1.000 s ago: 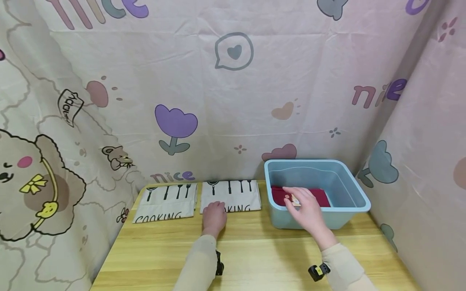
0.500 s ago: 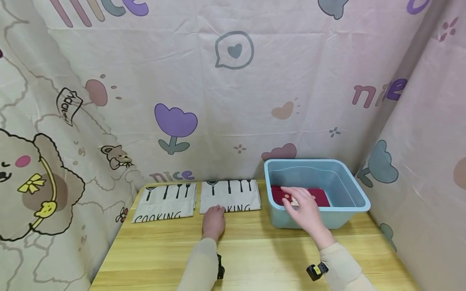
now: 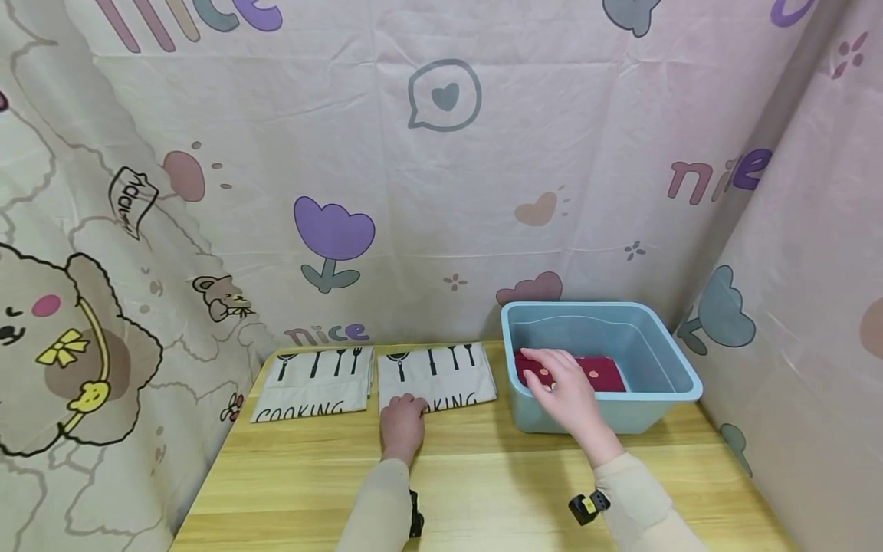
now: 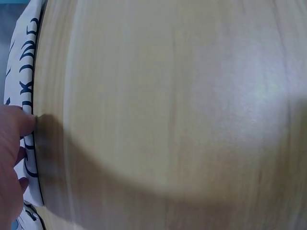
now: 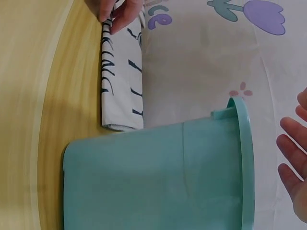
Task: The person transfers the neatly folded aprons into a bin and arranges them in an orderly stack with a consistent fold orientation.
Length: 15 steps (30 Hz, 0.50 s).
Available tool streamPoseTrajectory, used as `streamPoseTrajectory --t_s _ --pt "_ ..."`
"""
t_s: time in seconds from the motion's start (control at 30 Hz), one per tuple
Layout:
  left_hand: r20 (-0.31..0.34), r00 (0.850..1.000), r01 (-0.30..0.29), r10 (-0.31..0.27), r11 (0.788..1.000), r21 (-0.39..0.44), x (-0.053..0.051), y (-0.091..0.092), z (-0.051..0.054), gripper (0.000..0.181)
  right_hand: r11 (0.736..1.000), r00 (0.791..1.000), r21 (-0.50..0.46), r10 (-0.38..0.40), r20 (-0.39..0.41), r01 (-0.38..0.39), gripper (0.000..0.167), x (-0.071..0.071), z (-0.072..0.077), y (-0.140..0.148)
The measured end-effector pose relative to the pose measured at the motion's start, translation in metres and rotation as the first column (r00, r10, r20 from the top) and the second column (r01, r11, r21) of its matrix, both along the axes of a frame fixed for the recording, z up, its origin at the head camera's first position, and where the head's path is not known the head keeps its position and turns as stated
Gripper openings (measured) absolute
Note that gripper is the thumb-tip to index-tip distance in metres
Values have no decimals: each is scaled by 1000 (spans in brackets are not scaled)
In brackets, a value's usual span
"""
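Two folded white kitchen towels printed with utensils and "COOKING" lie at the back of the table. My left hand (image 3: 402, 426) is at the near edge of the right-hand kitchen towel (image 3: 448, 374), pinching its front fold between thumb and fingers, as the right wrist view shows. The other kitchen towel (image 3: 313, 389) lies flat to its left. My right hand (image 3: 567, 392) hovers over the near rim of a light blue plastic bin (image 3: 651, 398), fingers apart and holding nothing. Inside the bin is a folded dark red cloth (image 3: 610, 374), partly hidden by that hand.
The bin stands on the right of the wooden table (image 3: 483, 483), close to the back curtain (image 3: 441, 199). Printed curtains enclose the left and right sides too. A small black camera sits on each wrist.
The right-hand towel has turned slightly, its left side coming toward me, as my left hand drew back a little. My right hand has drifted slightly left over the bin.
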State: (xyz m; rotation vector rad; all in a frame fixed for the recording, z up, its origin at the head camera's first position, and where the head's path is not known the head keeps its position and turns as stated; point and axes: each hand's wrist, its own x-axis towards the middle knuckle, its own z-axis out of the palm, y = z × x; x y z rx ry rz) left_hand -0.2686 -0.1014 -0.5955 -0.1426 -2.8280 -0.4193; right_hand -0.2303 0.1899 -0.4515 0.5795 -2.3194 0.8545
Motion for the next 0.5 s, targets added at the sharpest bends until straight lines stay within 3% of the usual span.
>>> streamPoseTrajectory --t_s 0.23,0.5 --pt "-7 1000 -14 14 1000 22 6 -3 0 19 998 997 -29 57 -50 -58 37 -3 5 -13" --pt "0 1000 3 -3 1000 16 12 -6 -1 18 996 996 -47 77 -49 -79 36 -5 7 -27"
